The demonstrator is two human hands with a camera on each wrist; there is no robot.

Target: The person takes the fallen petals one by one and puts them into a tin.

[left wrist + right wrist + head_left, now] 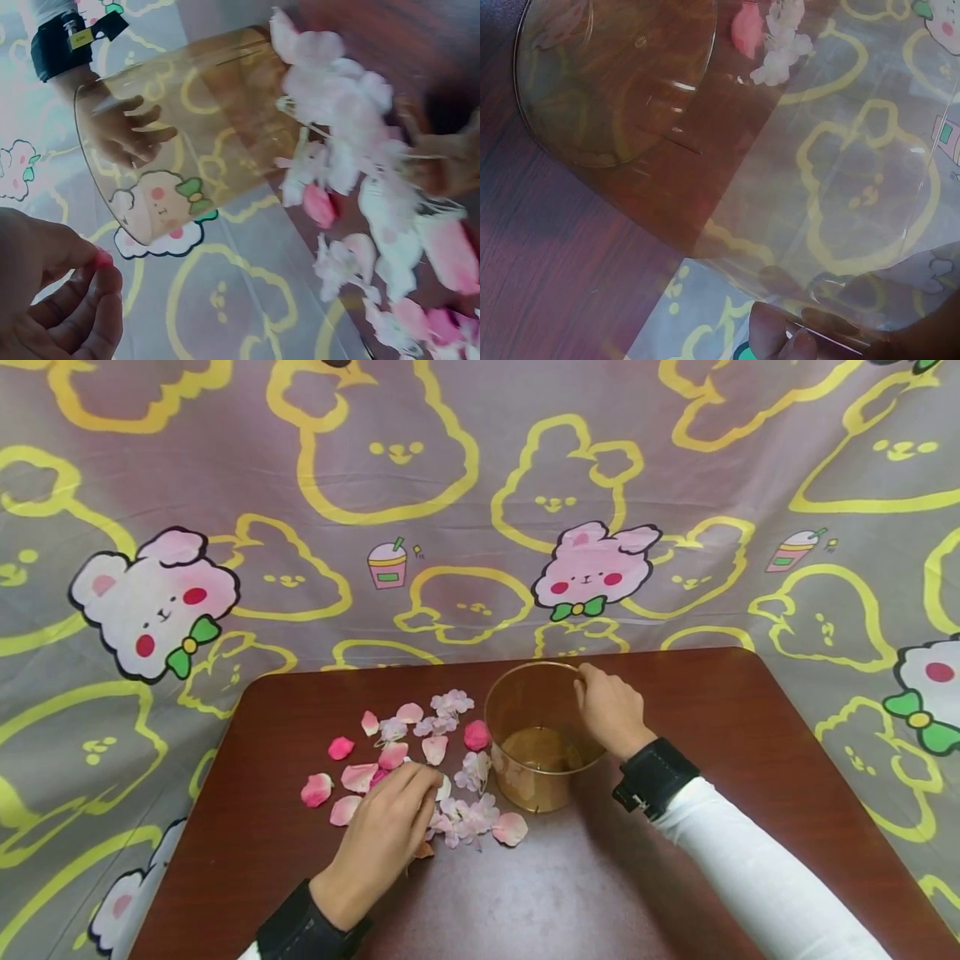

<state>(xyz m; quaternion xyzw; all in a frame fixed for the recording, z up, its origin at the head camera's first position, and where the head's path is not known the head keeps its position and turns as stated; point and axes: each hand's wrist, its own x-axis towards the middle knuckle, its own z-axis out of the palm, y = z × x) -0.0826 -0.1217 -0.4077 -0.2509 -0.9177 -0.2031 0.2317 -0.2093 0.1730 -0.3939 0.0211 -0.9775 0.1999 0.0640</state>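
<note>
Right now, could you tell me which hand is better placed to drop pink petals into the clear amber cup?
Probably the left hand: it pinches a pink petal, while the right hand grips the clear amber cup.

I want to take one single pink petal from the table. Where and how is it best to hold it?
Probably pinch a lone petal by its curled edge, coming from above with thumb and fingertip: it lies flat on the table, apart from the pile beside the clear cup. The left hand already reaches down this way, while the right hand holds the cup's rim.

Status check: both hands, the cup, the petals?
Left hand pinching a pink petal at the pile. Right hand gripping clear cup rim, cup upright, empty. Nothing blocking.
</note>
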